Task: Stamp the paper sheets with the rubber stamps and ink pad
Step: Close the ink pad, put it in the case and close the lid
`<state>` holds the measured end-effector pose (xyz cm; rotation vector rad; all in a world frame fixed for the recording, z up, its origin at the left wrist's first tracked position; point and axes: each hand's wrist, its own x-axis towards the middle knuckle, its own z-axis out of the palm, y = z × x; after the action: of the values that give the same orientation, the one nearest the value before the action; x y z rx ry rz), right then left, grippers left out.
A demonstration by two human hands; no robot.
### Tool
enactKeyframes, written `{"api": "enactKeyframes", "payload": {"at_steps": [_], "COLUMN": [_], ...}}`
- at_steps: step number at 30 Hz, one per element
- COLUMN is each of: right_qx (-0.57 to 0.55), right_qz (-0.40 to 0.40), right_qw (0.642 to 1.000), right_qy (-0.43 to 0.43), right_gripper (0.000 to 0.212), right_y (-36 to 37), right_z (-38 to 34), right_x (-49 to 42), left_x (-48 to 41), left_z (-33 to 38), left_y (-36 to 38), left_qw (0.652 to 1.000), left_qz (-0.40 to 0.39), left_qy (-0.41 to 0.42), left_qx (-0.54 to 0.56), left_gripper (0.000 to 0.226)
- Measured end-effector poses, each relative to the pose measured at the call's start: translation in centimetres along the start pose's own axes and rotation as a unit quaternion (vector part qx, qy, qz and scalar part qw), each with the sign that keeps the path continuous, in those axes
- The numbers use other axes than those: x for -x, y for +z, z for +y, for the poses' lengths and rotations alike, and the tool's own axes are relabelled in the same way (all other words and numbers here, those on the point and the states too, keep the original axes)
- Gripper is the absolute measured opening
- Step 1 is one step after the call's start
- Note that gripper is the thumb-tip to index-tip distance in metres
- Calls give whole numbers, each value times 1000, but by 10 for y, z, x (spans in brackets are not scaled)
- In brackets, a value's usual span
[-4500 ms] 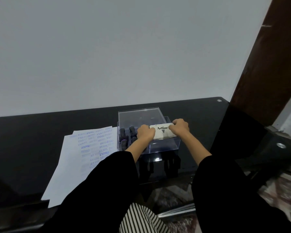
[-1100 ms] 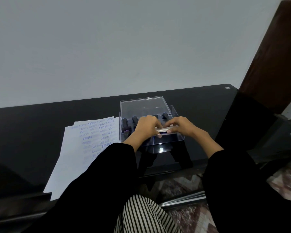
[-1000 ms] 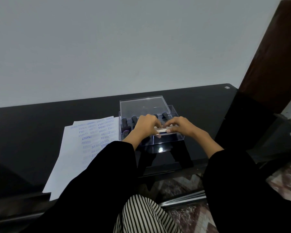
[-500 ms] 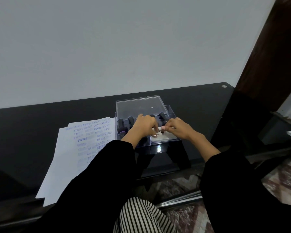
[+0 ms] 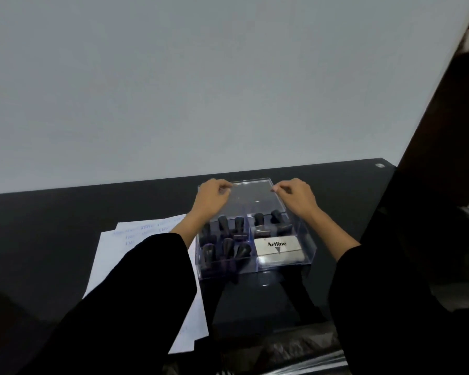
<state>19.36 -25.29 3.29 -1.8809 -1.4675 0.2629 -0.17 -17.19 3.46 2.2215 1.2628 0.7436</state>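
A clear box [image 5: 282, 266] was seen on the black worktop [image 5: 52, 226]. Its lid [image 5: 252, 196], at the box's 12 o'clock side, was pinched at the far corners: at 11 o'clock by the left hand [image 5: 210, 197], at 1 o'clock by the right hand [image 5: 295, 196]. Dark-handled rubber stamps [image 5: 228, 247] were stood in the compartments from 7 to 1 o'clock, and the white ink pad [image 5: 278, 246], marked Artline, was laid at 4 o'clock. Stamped paper sheets [image 5: 114, 253] were spread at the box's 9 o'clock, partly covered by the left sleeve [image 5: 146, 280].

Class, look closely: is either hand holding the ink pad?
No: the left hand and right hand pinch the clear lid, while the ink pad lies in the box.
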Motion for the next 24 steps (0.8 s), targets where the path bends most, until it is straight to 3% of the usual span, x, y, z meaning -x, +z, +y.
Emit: {"api": "enactKeyframes", "payload": {"at_steps": [9,14,19,24], "right_qx": [140,146,91,-57], "right_qz": [-120,-208,-183,-117], "right_qw": [980,960,968,978], "right_qy": [70,120,146,163], "right_gripper": [35,45,44,36], "right_y": [37,52,55,50], "right_z": [15,24,26,25], "right_x": [-65,-78,-83,-84], "left_x": [-34,-43,-51,-51], "left_z": [-52,-69,-69,-57], "left_y": [1,10,17,16], "left_qw": [988,975,973,968], "left_qz": [-75,-104,-76,-25], "left_qy": [-137,-197,-214,-231], "left_qx": [-14,8,33,97], "left_gripper": [38,36,43,37]}}
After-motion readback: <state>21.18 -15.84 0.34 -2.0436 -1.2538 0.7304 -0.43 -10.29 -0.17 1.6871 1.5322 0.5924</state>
